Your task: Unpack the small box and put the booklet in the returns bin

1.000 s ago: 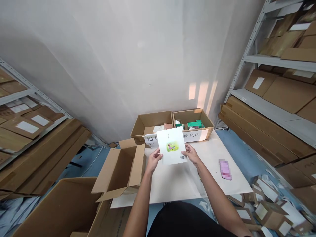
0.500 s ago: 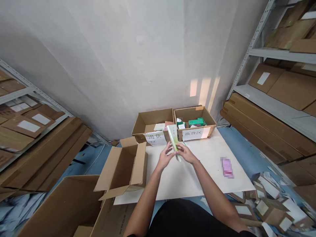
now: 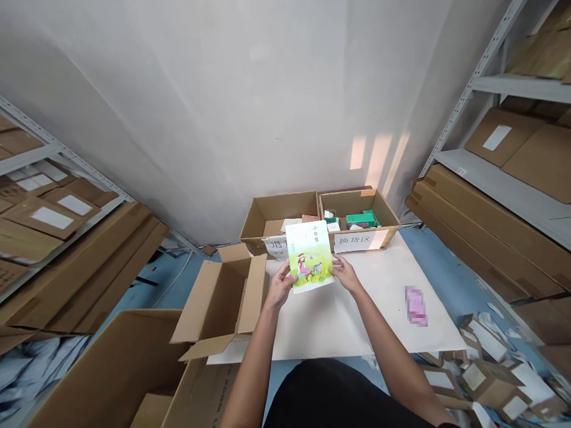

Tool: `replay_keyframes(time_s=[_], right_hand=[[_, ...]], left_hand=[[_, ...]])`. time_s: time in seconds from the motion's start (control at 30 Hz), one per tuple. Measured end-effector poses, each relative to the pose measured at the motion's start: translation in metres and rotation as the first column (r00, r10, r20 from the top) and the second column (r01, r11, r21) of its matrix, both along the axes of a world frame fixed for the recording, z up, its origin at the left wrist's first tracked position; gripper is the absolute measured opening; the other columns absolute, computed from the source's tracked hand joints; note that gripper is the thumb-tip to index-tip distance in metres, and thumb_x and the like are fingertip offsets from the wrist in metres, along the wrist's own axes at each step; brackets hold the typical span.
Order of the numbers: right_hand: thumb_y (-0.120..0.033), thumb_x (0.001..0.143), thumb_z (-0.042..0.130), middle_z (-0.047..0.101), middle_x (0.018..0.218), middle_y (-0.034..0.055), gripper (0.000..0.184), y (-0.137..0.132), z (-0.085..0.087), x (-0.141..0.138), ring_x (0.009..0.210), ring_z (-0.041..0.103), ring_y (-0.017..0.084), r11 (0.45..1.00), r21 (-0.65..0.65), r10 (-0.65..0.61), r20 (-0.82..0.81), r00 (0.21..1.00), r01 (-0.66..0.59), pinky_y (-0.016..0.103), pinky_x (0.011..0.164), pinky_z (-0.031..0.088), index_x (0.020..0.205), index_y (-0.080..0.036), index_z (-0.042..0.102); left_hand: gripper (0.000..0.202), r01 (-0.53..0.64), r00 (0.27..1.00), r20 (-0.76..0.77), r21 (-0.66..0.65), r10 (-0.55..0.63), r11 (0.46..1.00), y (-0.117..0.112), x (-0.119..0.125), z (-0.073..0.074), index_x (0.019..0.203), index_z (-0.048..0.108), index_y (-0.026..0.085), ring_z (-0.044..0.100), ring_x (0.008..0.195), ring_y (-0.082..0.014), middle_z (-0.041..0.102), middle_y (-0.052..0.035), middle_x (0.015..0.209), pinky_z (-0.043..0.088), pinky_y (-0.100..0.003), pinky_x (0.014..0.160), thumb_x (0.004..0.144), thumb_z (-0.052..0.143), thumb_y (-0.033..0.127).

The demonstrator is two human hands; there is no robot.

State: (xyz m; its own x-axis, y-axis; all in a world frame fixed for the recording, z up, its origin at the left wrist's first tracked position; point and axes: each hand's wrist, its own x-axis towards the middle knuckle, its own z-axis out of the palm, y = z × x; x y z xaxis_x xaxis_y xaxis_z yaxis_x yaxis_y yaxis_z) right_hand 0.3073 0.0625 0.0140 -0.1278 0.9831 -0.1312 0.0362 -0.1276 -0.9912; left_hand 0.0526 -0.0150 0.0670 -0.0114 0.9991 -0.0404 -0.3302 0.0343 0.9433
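Observation:
A thin book [image 3: 311,255] with a white and green cover is held up over the white table [image 3: 312,327], its picture side facing me. The cover shows a figure in a hat beside a small animal, with Chinese characters at the top. My left hand [image 3: 281,284] grips its lower left edge, thumb on the front. On the opposite edge my right hand [image 3: 345,273] is closed the same way. Behind the book stand two open cardboard boxes: a left box [image 3: 285,205] and a right box [image 3: 388,223] holding green and white packages. Paper labels hang on their fronts.
An open carton [image 3: 223,303] stands at the table's left, above a larger box [image 3: 111,356]. A blurred pink item [image 3: 416,306] lies on the table's right. Loaded shelves [image 3: 526,89] flank both sides, and small parcels [image 3: 491,380] crowd the floor at right.
The book has turned from nearly edge-on to front cover facing me. My hands have moved apart to its left and right edges. The view has shifted slightly.

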Motion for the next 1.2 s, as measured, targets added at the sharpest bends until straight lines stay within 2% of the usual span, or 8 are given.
replay_keyframes(time_s=[0.13, 0.33, 0.57, 0.7, 0.8, 0.93, 1.07, 1.2], right_hand=[[-0.04, 0.071, 0.08, 0.075, 0.116, 0.009, 0.067, 0.002, 0.004, -0.009, 0.108, 0.072, 0.029, 0.987, -0.038, 0.143, -0.248, 0.958, -0.157, 0.044, 0.094, 0.058, 0.133, -0.023, 0.065], [-0.044, 0.068, 0.088, 0.075, 0.097, 0.0042, 0.065, 0.013, 0.002, -0.017, 0.094, 0.074, 0.028, 0.981, -0.102, 0.129, -0.281, 0.951, -0.163, 0.039, 0.077, 0.059, 0.126, -0.026, 0.065], [-0.044, 0.065, 0.089, 0.07, 0.084, 0.0005, 0.069, 0.089, 0.013, -0.056, 0.083, 0.069, 0.023, 0.995, 0.008, 0.098, -0.193, 0.976, -0.098, 0.037, 0.077, 0.057, 0.126, -0.021, 0.067], [-0.04, 0.077, 0.077, 0.074, 0.108, 0.0091, 0.065, 0.163, 0.046, -0.087, 0.103, 0.066, 0.022, 0.981, 0.162, -0.091, -0.108, 0.99, 0.108, 0.039, 0.098, 0.052, 0.135, -0.015, 0.062], [-0.036, 0.085, 0.064, 0.071, 0.126, 0.0159, 0.057, 0.192, 0.053, -0.093, 0.112, 0.063, 0.021, 0.941, 0.217, -0.262, -0.019, 0.965, 0.26, 0.038, 0.107, 0.047, 0.137, -0.011, 0.06], [-0.044, 0.078, 0.066, 0.072, 0.126, 0.0138, 0.055, 0.173, 0.015, -0.075, 0.113, 0.067, 0.025, 0.935, 0.25, -0.273, 0.052, 0.961, 0.252, 0.043, 0.108, 0.049, 0.127, -0.018, 0.067], [-0.048, 0.071, 0.066, 0.075, 0.118, 0.0125, 0.054, 0.116, -0.047, -0.046, 0.109, 0.069, 0.03, 0.953, 0.131, -0.291, 0.144, 0.946, 0.273, 0.05, 0.105, 0.051, 0.118, -0.022, 0.07], [-0.046, 0.071, 0.062, 0.075, 0.111, 0.0113, 0.055, 0.057, -0.094, -0.017, 0.098, 0.072, 0.03, 0.962, 0.013, -0.269, 0.218, 0.938, 0.272, 0.049, 0.092, 0.056, 0.12, -0.022, 0.071]], left_hand=[[0.095, 0.114, 0.984, -0.129, -0.059, -0.121, 0.992, 0.009, -0.024, 0.006, 0.161, 0.045, 0.03, 0.067, 0.123, -0.0317, 0.057, -0.0137, 0.155, 0.06, -0.045, 0.1, 0.078, 0.088, 0.044], [0.094, 0.175, 0.943, -0.259, -0.154, -0.211, 0.972, 0.023, -0.068, 0.001, 0.162, 0.042, 0.034, 0.069, 0.1, -0.0186, 0.059, -0.0121, 0.145, 0.062, -0.036, 0.086, 0.079, 0.086, 0.041], [0.086, -0.067, 0.952, -0.303, -0.057, 0.047, 0.996, 0.082, -0.084, -0.007, 0.157, 0.051, 0.025, 0.067, 0.086, -0.0151, 0.064, -0.0115, 0.137, 0.061, -0.033, 0.079, 0.077, 0.081, 0.035], [0.065, -0.395, 0.823, -0.388, 0.135, 0.415, 0.909, 0.147, -0.087, 0.02, 0.149, 0.059, 0.021, 0.067, 0.114, -0.0252, 0.058, -0.0152, 0.147, 0.056, -0.038, 0.098, 0.085, 0.072, 0.029], [0.058, -0.448, 0.723, -0.462, 0.252, 0.514, 0.857, 0.171, -0.089, 0.028, 0.145, 0.062, 0.022, 0.056, 0.135, -0.03, 0.053, -0.0142, 0.153, 0.05, -0.039, 0.109, 0.088, 0.071, 0.026], [0.053, -0.365, 0.778, -0.474, 0.192, 0.412, 0.911, 0.153, -0.088, -0.003, 0.14, 0.066, 0.026, 0.062, 0.127, -0.0287, 0.059, -0.0124, 0.149, 0.054, -0.038, 0.102, 0.087, 0.072, 0.031], [0.048, -0.378, 0.812, -0.466, 0.038, 0.351, 0.925, 0.115, -0.084, -0.049, 0.134, 0.07, 0.023, 0.069, 0.11, -0.0249, 0.065, -0.0135, 0.141, 0.057, -0.038, 0.094, 0.087, 0.071, 0.036], [0.047, -0.387, 0.799, -0.507, -0.02, 0.325, 0.922, 0.084, -0.078, -0.073, 0.132, 0.071, 0.025, 0.069, 0.107, -0.023, 0.067, -0.0125, 0.14, 0.056, -0.037, 0.095, 0.086, 0.072, 0.038]])
